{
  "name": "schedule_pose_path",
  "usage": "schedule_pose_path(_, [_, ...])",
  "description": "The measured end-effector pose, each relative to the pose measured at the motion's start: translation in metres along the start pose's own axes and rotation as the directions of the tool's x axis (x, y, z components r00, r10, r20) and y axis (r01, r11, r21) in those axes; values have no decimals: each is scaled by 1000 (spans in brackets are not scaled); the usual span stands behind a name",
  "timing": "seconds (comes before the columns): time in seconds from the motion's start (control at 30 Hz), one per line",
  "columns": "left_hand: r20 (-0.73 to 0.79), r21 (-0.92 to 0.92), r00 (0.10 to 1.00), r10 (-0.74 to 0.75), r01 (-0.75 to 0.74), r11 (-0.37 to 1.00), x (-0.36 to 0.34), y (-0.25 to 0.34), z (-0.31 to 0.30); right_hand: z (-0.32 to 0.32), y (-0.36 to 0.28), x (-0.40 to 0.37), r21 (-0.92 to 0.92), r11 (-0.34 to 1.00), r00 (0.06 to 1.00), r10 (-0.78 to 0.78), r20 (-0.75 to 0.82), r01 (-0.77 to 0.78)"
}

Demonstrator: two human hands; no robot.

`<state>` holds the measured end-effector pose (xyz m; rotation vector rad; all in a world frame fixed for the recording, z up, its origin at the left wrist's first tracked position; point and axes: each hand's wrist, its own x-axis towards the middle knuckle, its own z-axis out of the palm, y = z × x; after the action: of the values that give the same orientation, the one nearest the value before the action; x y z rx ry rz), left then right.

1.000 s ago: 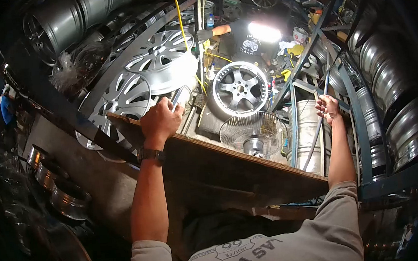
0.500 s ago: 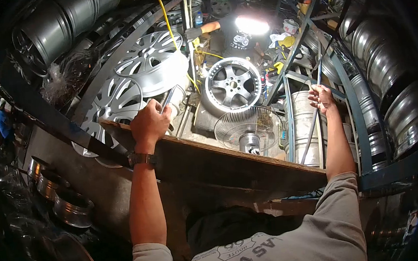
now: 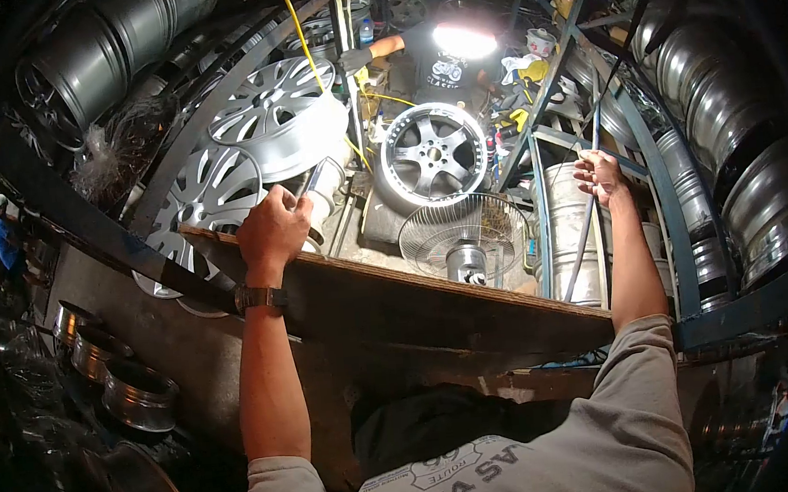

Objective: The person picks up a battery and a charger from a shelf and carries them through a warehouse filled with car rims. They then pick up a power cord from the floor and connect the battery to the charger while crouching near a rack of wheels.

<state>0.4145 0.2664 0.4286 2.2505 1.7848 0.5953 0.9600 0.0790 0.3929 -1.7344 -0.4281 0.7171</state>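
Note:
My left hand (image 3: pixel 274 229), with a watch (image 3: pixel 261 298) at the wrist, is closed around a slim, flat, phone-like object (image 3: pixel 313 180) that juts out past the fingertips. It rests over the upper edge of a wooden board (image 3: pixel 436 312). To the right, my right hand (image 3: pixel 600 176) has its fingers curled beside a thin dark rod (image 3: pixel 586 245) and a metal frame. Whether anything is pinched there I cannot make out. Beyond the board, between both hands, stand a silver five-spoke wheel rim (image 3: pixel 434 155) and a wire-caged fan (image 3: pixel 463 240).
Across the board sits a person in a dark shirt (image 3: pixel 436 76), a gloved hand (image 3: pixel 356 60) on a post, under a bright lamp (image 3: pixel 465 41). Silver wheel covers (image 3: pixel 213 186) lie at left. Stacked rims (image 3: pixel 762 217) line the right; more rims (image 3: pixel 137 396) stand on the floor.
The view has shifted slightly, so most things sit a little further left and up. My right hand's fingers have turned a little; the left keeps its grip.

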Motion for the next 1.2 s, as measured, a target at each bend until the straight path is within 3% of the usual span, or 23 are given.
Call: schedule_pose_path(1.2, [17, 10, 1000, 8, -8, 1000, 2, -2, 1, 2, 1, 1, -21, 1000, 1000, -16, -12, 16])
